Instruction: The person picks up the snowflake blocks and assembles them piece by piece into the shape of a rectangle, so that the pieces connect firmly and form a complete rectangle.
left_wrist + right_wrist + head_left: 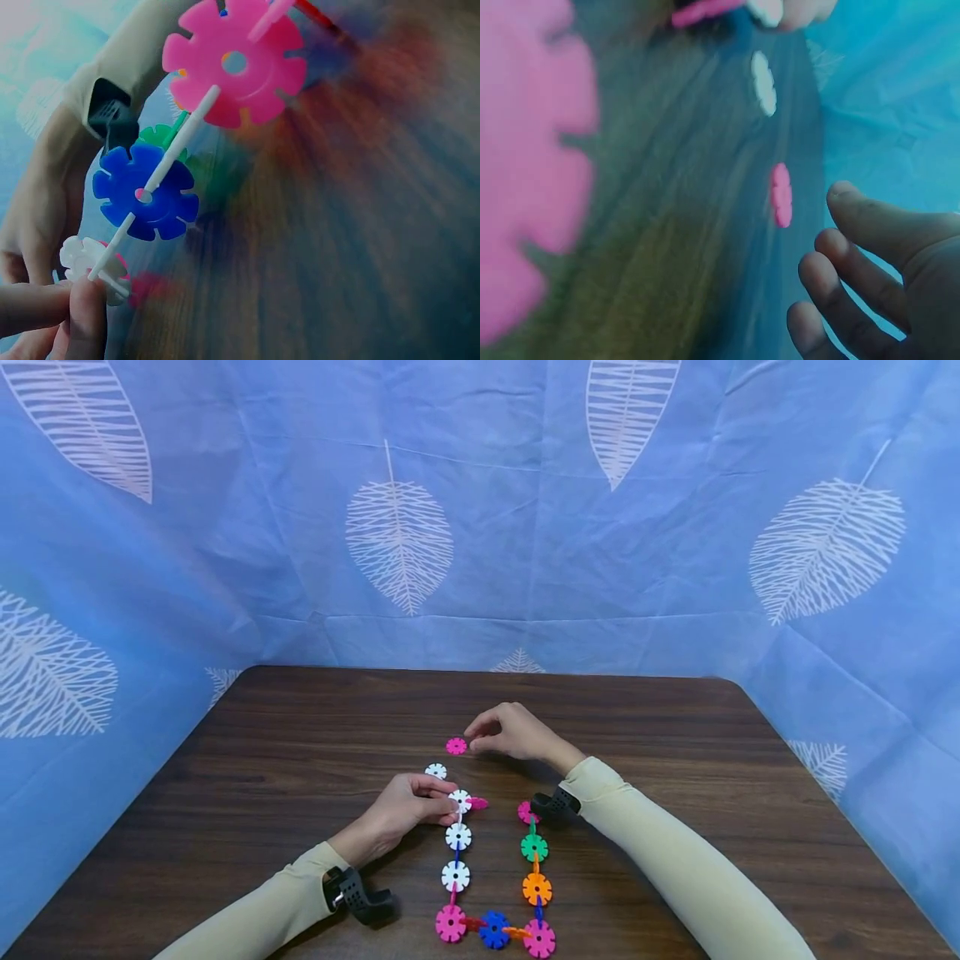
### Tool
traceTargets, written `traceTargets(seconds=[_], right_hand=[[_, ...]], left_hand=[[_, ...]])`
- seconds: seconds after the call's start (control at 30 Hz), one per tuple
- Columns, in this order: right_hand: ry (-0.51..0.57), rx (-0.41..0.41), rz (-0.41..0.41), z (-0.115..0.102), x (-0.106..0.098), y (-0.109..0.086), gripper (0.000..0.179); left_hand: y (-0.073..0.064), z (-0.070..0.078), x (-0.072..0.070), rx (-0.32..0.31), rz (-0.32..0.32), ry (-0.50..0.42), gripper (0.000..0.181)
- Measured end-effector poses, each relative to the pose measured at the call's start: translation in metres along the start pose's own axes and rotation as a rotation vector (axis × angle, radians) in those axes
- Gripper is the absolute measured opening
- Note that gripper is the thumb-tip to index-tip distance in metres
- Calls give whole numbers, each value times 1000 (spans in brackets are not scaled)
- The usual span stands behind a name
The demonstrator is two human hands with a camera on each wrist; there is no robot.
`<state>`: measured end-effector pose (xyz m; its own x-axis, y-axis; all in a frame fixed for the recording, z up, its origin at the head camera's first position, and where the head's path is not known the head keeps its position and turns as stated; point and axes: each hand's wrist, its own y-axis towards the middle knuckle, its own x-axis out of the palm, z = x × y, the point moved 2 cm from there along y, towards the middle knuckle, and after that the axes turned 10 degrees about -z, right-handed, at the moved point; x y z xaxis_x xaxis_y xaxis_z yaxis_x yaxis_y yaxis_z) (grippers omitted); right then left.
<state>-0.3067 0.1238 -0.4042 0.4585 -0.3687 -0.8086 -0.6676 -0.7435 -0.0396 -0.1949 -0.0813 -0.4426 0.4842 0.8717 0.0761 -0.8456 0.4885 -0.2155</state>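
Note:
A U-shaped chain of notched plastic snowflake discs lies on the brown table (645, 752). At the top of its left side, my left hand (405, 814) pinches a white snowflake disc (458, 797) between thumb and fingers. A pink disc (478, 803) stands edge-on at its right. In the left wrist view, a blue disc (150, 196) and a large pink disc (251, 82) follow along the chain. Farther back, my right hand (517, 732) hovers with loosely bent, parted fingers beside a loose pink disc (456, 746); its thumb and fingers hold nothing in the right wrist view.
A loose white disc (436, 770) lies just beyond my left fingers. The chain's right side has a green disc (534, 847) and an orange disc (537, 888), with a pink disc (526, 812) at its end under the right wrist. Blue leaf-print cloth (480, 543) hangs behind the table.

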Motion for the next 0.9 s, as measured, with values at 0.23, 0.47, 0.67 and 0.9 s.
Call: traceTargets(seconds=[0.23,0.47,0.67,0.9], right_hand=[[-119,-17,-107,-2,5,16,26],[-184,-13,-140,-4,2,6,23],[-161,6,-114,1,-5,-13,16],[-176,14,-63,6,-9,-42,5]], left_hand=[[1,0,1,5,3,-3,32],[3,-1,3,18,7,-20,33],[3,-1,2,10,26,0,32],[5,0,5,16,34,-2,32]])
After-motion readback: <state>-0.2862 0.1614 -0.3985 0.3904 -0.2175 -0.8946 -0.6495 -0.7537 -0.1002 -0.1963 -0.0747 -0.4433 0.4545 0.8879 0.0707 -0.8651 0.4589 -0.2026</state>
